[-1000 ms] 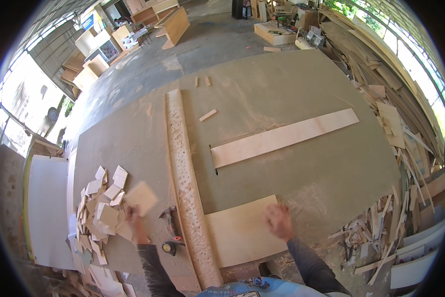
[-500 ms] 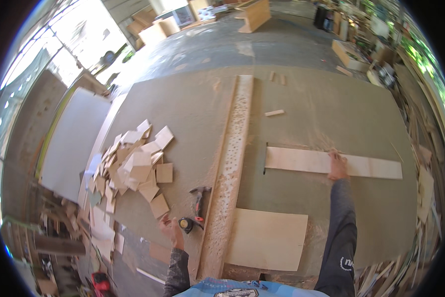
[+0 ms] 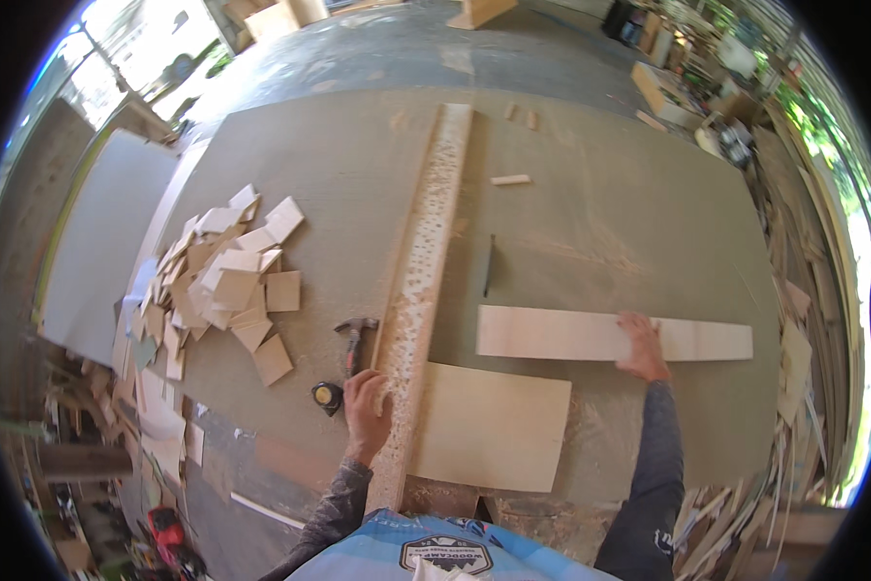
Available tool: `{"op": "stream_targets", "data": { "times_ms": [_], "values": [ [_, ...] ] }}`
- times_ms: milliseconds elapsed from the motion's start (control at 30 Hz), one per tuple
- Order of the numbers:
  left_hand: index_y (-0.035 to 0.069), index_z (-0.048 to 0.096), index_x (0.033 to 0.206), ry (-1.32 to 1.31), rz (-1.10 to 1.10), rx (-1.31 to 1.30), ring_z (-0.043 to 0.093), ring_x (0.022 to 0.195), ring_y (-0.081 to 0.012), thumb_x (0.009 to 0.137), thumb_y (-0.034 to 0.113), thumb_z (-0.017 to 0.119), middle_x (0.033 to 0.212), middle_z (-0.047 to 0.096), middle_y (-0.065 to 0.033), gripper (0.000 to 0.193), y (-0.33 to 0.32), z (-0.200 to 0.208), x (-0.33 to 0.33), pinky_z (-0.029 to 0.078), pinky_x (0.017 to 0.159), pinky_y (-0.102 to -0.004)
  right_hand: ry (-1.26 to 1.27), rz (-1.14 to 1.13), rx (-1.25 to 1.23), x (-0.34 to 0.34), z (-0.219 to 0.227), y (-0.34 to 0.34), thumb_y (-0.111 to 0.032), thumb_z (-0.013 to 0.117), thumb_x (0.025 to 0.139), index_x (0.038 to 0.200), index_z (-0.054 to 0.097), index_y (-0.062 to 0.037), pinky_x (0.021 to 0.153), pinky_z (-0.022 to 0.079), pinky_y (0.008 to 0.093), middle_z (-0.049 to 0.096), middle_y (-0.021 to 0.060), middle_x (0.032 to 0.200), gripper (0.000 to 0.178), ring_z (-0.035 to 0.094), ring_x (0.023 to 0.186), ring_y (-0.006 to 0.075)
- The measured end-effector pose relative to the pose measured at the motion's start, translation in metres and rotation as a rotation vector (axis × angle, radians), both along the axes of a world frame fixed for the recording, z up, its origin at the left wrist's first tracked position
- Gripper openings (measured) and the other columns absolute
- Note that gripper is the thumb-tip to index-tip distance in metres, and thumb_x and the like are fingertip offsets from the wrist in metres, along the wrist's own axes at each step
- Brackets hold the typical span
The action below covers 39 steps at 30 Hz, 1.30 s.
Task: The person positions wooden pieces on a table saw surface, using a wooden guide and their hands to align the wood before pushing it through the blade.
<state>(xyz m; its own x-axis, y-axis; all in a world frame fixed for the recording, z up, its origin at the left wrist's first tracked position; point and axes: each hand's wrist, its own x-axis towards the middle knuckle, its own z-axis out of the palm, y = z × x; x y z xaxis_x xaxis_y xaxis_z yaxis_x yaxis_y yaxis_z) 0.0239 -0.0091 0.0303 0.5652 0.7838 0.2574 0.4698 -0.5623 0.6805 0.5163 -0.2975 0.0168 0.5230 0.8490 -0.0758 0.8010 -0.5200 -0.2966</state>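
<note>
My right hand (image 3: pixel 641 347) grips a long pale wooden strip (image 3: pixel 561 334) across its width, on the right of the worktable. Beyond the strip's left end lies a thin dark line or stick (image 3: pixel 489 266). My left hand (image 3: pixel 368 412) has its fingers curled over the lower handle of a claw hammer (image 3: pixel 355 339), beside a long dusty board (image 3: pixel 426 257) speckled with holes. What those fingers hold, if anything, is hidden. A black and yellow tape measure (image 3: pixel 327 397) sits just left of that hand. Between both arms rests a pale rectangular panel (image 3: pixel 494 426).
Many thin wooden squares (image 3: pixel 227 281) lie heaped on the left of the table (image 3: pixel 348 194). Small wood offcuts (image 3: pixel 511 180) lie toward its far side. Scrap strips (image 3: pixel 736 513) crowd the right edge, and a red tool (image 3: pixel 167 531) is at the lower left.
My right hand has drawn the strip nearer to me, away from the dark line. The left hand has shifted right, from near the tape measure to the hammer handle. The view has tilted.
</note>
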Motion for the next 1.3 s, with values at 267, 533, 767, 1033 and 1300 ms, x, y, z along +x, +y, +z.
{"op": "stream_targets", "data": {
  "times_ms": [267, 533, 767, 1033, 1300],
  "values": [
    [0.006, 0.045, 0.15, 0.468, -0.509, -0.083, 0.025, 0.152, -0.0352, 0.088, 0.026, 0.073, 0.162, 0.03, -0.0173, 0.071, -0.03, -0.012, 0.066, 0.024, 0.118, -0.0581, 0.06, 0.064, 0.02, -0.059, -0.008, 0.044, -0.017, 0.087, 0.048, 0.127, 0.063, -0.0116, 0.116, 0.026, 0.0697, 0.056, 0.0063, 0.143, 0.082, 0.046, 0.135, 0.031],
    [0.005, 0.044, 0.151, 0.625, -0.547, 0.016, 0.024, 0.153, -0.0305, 0.081, 0.03, 0.08, 0.161, 0.03, -0.0137, 0.082, -0.033, -0.033, 0.058, 0.021, 0.114, -0.0608, 0.124, 0.157, 0.06, -0.074, -0.024, 0.035, -0.012, 0.086, 0.05, 0.126, 0.064, -0.0086, 0.116, 0.033, 0.0574, 0.055, 0.0088, 0.144, 0.079, 0.046, 0.132, 0.0342],
    [0.005, 0.051, 0.144, 0.599, -0.526, -0.005, 0.031, 0.149, -0.0282, 0.075, 0.024, 0.084, 0.155, 0.038, -0.0095, 0.079, -0.031, -0.024, 0.063, 0.022, 0.112, -0.0577, 0.117, 0.224, 0.066, -0.078, -0.019, 0.046, -0.008, 0.082, 0.051, 0.118, 0.066, -0.0074, 0.112, 0.039, 0.0491, 0.056, 0.0106, 0.131, 0.069, 0.048, 0.126, 0.0349],
    [0.003, 0.046, 0.145, 0.623, -0.611, 0.044, 0.033, 0.146, -0.0341, 0.06, 0.035, 0.093, 0.153, 0.039, -0.0173, 0.103, 0.006, -0.028, 0.098, 0.025, 0.112, -0.0601, 0.122, 0.243, 0.112, -0.075, -0.035, 0.046, -0.008, 0.081, 0.052, 0.115, 0.066, -0.0053, 0.113, 0.039, 0.0475, 0.056, 0.0109, 0.131, 0.065, 0.048, 0.125, 0.0361],
    [0.001, 0.034, 0.151, 0.762, -0.724, 0.058, 0.018, 0.155, -0.0377, 0.037, 0.056, 0.097, 0.162, 0.028, -0.0225, 0.142, 0.058, -0.035, 0.164, 0.013, 0.12, -0.0672, 0.119, 0.137, 0.188, -0.088, -0.038, 0.036, -0.003, 0.076, 0.064, 0.118, 0.067, -0.004, 0.118, 0.033, 0.0531, 0.053, 0.014, 0.143, 0.055, 0.044, 0.136, 0.0373]
  ]
}}
